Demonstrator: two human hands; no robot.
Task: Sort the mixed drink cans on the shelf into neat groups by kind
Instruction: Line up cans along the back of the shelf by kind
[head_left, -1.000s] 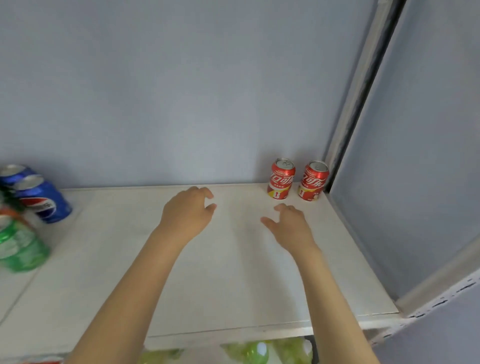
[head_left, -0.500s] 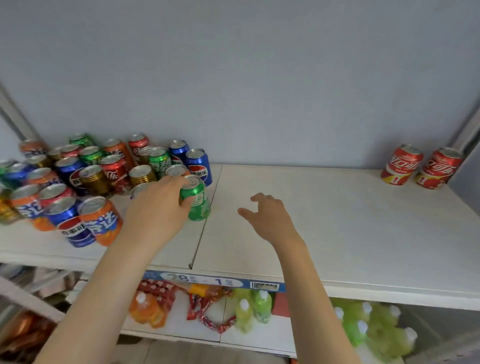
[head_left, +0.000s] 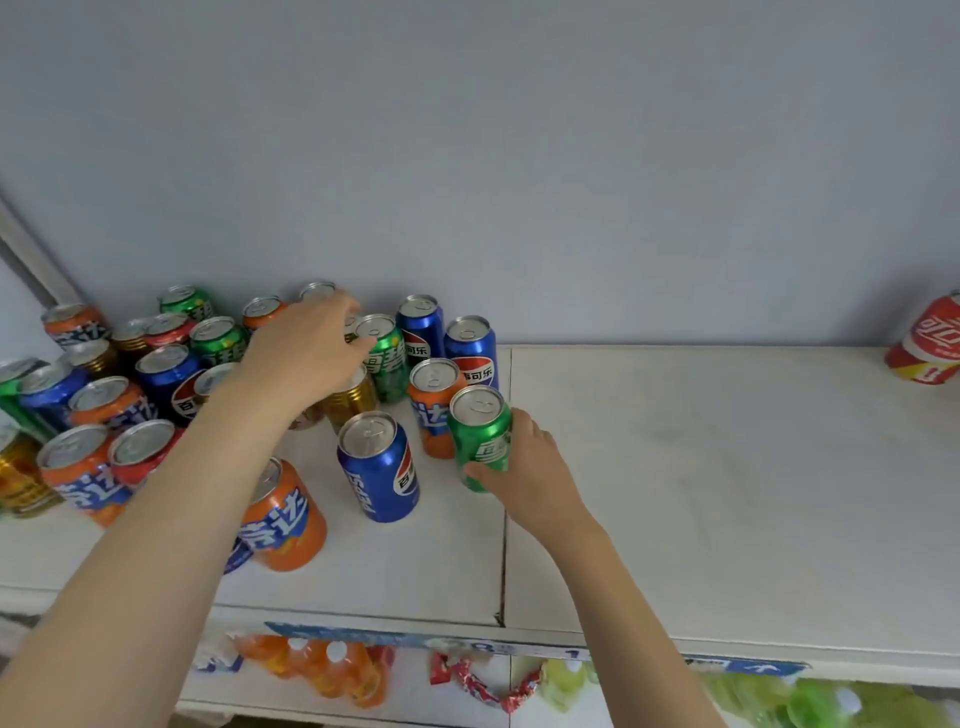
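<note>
A crowd of mixed cans fills the left part of the white shelf (head_left: 727, 493): blue cola cans (head_left: 379, 473), orange soda cans (head_left: 283, 525), green cans (head_left: 387, 364), gold cans (head_left: 353, 397) and red ones. My right hand (head_left: 530, 470) is wrapped around a green can (head_left: 480, 434) at the right edge of the crowd, and the can stands upright. My left hand (head_left: 306, 353) reaches over the back of the crowd with bent fingers. Whatever it touches is hidden beneath it. A red cola can (head_left: 930, 345) stands apart at the far right.
A grey wall backs the shelf. A seam (head_left: 506, 467) splits the shelf boards just right of the crowd. Below the front edge hang price labels (head_left: 571, 652). A lower shelf holds orange bottles (head_left: 322, 670) and green bottles (head_left: 831, 701).
The view has swung left from the red cans to the mixed crowd. My left hand moved off the green can to the back cans. My right hand closed on that green can.
</note>
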